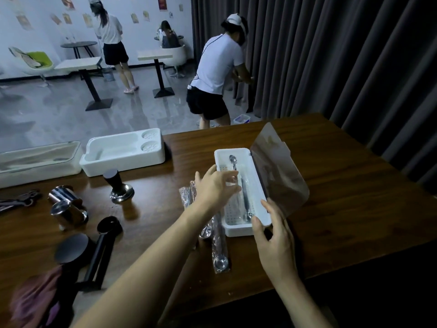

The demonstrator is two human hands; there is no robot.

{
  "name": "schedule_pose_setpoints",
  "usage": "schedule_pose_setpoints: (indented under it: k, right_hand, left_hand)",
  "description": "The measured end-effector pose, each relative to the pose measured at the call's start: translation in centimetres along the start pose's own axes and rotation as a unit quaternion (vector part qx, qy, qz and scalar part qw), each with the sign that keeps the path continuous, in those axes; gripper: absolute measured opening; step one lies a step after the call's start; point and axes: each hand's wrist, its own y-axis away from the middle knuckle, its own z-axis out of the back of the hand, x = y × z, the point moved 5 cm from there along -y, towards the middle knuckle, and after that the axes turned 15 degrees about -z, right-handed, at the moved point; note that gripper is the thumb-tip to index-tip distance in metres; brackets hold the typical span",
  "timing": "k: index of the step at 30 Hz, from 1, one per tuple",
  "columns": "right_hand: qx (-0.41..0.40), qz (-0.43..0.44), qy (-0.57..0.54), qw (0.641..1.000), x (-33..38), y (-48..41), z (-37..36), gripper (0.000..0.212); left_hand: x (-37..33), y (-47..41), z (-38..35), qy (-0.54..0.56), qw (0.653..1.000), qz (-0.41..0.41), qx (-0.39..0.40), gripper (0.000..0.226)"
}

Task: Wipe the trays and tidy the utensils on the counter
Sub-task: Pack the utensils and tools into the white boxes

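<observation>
A white utensil box [237, 231] lies on the wooden counter [343, 209], its translucent lid [281, 176] standing open on the right side. Metal spoons [233, 159] lie inside, some in clear wrap. More wrapped spoons [220, 260] lie on the counter just left of the box. My left hand [216, 184] reaches over the box's left rim, fingers loosely bent, fingertips on a wrapped spoon inside. My right hand [272, 235] is at the box's near right corner, fingers spread and straight, thumb against the front rim.
A white moulded tray [123, 153] and a clear-lidded tray [40, 159] sit at the back left. A tamper [119, 185], steel cups [67, 207], black coffee tools [104, 247] and a purple cloth [40, 301] lie left. People stand beyond the counter.
</observation>
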Motion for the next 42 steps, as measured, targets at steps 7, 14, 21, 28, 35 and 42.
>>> schedule_pose_setpoints:
  k: [7,14,21,28,35,42]
  right_hand:
    - [-0.001,0.009,0.002,1.000,0.2,0.0,0.0,0.059]
    - [0.001,0.010,0.001,1.000,0.2,0.0,0.0,0.056]
    - [-0.008,0.012,0.012,1.000,0.0,-0.1,-0.1,0.059]
    - [-0.011,0.008,0.011,1.000,0.1,-0.1,0.0,0.060]
    - [-0.010,0.015,0.004,1.000,0.2,0.0,0.0,0.058]
    - [-0.016,0.020,0.003,1.000,0.0,-0.2,0.0,0.057]
  left_hand:
    - [0.4,-0.8,-1.6,-0.090,0.994,-0.016,0.066,0.048]
    - [-0.3,-1.0,-2.0,-0.138,0.983,-0.021,0.115,0.051]
    - [1.9,1.4,0.1,0.145,0.982,-0.015,-0.116,0.040]
    - [8.7,7.3,2.1,0.001,0.982,0.130,-0.138,0.035]
    - [9.6,10.4,3.2,-0.001,0.989,0.141,-0.048,0.046]
    - [9.0,10.7,3.5,-0.036,0.988,0.146,-0.033,0.059]
